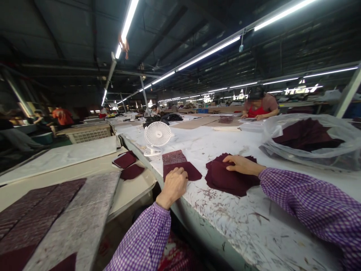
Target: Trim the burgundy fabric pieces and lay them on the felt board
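My left hand (174, 186) is curled with its knuckles up, resting on the near edge of a dark maroon fabric piece (184, 170) that lies on the white worktable (239, 222). Behind that piece sits a speckled maroon pile (173, 156). My right hand (241, 164) lies flat with fingers stretched on top of a loose stack of maroon fabric pieces (228, 179). Both arms wear purple checked sleeves.
A small white fan (157, 135) stands beyond the fabric. A clear plastic bag of maroon pieces (308, 139) lies at the right. Two maroon pieces (126, 164) and long boards (70, 222) lie on the lower left table. A person in red (258, 106) works at the far side.
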`<state>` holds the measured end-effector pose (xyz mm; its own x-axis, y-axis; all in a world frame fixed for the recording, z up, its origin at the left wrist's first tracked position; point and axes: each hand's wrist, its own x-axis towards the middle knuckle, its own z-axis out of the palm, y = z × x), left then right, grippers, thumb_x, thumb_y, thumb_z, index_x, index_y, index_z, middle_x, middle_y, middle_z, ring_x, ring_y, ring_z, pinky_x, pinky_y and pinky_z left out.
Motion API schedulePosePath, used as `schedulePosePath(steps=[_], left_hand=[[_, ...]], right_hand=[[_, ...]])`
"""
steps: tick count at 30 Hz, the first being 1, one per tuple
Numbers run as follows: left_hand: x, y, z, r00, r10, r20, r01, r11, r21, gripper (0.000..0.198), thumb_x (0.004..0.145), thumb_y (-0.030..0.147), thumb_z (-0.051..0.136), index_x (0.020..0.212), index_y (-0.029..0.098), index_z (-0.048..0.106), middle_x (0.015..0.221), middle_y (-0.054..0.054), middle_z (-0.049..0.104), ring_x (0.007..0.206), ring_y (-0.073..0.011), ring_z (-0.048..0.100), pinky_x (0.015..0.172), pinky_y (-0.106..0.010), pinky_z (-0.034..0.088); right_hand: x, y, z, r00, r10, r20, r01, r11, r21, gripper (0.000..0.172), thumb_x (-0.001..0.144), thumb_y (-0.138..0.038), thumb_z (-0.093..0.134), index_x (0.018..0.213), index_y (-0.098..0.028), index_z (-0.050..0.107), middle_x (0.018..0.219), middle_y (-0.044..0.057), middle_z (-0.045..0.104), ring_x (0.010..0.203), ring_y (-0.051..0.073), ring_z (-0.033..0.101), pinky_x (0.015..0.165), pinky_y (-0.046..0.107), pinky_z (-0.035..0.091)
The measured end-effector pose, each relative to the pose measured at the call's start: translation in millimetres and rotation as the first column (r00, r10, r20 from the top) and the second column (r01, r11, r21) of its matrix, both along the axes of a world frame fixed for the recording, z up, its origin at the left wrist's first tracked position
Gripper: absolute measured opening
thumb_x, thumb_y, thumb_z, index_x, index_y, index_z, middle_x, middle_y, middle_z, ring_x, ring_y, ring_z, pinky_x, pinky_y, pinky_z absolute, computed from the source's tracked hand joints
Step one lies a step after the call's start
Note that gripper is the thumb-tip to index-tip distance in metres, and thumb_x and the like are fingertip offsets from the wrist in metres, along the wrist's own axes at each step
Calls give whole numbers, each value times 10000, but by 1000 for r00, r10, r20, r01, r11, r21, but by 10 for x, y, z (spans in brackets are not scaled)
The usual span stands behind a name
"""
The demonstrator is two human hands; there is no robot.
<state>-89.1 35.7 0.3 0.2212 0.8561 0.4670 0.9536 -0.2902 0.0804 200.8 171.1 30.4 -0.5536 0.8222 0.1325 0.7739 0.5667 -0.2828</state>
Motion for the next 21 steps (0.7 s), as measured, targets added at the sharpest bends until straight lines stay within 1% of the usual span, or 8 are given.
schedulePosePath(steps=[3, 5, 7, 9, 11, 14, 16, 21], left_hand=[[-52, 61, -15, 962, 65, 266, -58, 998, -35, 171, 786, 159, 497, 781, 182, 667, 834, -51, 661, 810, -191, 582, 763, -292, 418], [-118, 109, -25, 828, 117, 548, -87, 993, -82, 152, 747, 167, 523, 730, 182, 674, 764, -34, 671, 735, -178, 583, 708, -278, 405], [-185, 151, -30, 678, 136, 723, -79, 990, -113, 144, 718, 182, 534, 668, 173, 670, 676, -20, 656, 659, -163, 567, 662, -267, 389], [-231, 179, -35, 593, 136, 794, -65, 991, -121, 150, 700, 209, 539, 623, 166, 660, 602, -5, 624, 597, -145, 538, 613, -252, 372], [-249, 194, -43, 524, 131, 842, -51, 991, -122, 157, 684, 245, 547, 603, 160, 652, 553, 12, 589, 549, -124, 503, 568, -234, 356], [-258, 208, -66, 382, 106, 918, -30, 994, -102, 165, 640, 294, 577, 584, 149, 633, 526, 28, 552, 507, -97, 455, 522, -211, 337], [-292, 216, -74, 276, 86, 957, -36, 996, -79, 181, 604, 321, 599, 590, 142, 619, 513, 35, 529, 482, -83, 429, 495, -199, 329], [-494, 139, 29, -21, -10, 1000, -203, 979, 5, 250, 595, 390, 571, 654, 151, 527, 515, 57, 461, 449, -71, 412, 470, -192, 344]], right_hand=[[66, 56, 49, 993, -117, 28, 113, 987, 117, 371, 808, -268, 499, 1160, -164, 549, 1096, 112, 617, 1016, 257, 567, 890, 378, 431], [106, 64, 76, 968, -240, 65, 216, 941, 261, 432, 805, -282, 517, 1214, -144, 523, 1138, 151, 584, 1033, 310, 542, 881, 453, 425], [77, 17, 104, 966, -254, 55, 213, 894, 393, 429, 805, -263, 514, 1213, -129, 533, 1187, 180, 545, 1041, 354, 514, 862, 525, 412], [-63, -83, 132, 996, -89, 27, 67, 886, 459, 366, 831, -216, 463, 1167, -112, 565, 1193, 187, 538, 1045, 351, 500, 876, 550, 392], [-315, -210, 149, 987, 157, 38, -157, 877, 454, 309, 864, -182, 415, 1100, -113, 602, 1143, 158, 577, 1044, 296, 509, 925, 493, 385], [-808, -375, 121, 916, 382, 120, -399, 845, 356, 239, 872, -173, 448, 954, -185, 671, 1062, 43, 640, 978, 181, 563, 934, 312, 414], [-1114, -437, 57, 837, 527, 147, -547, 793, 268, 274, 893, -175, 424, 1028, -161, 662, 1134, 61, 618, 1027, 173, 554, 948, 293, 405], [-1488, -458, -138, 827, 534, 177, -562, 799, 212, 391, 913, -318, 428, 1201, -103, 582, 1206, 142, 569, 1059, 245, 529, 954, 395, 395]])
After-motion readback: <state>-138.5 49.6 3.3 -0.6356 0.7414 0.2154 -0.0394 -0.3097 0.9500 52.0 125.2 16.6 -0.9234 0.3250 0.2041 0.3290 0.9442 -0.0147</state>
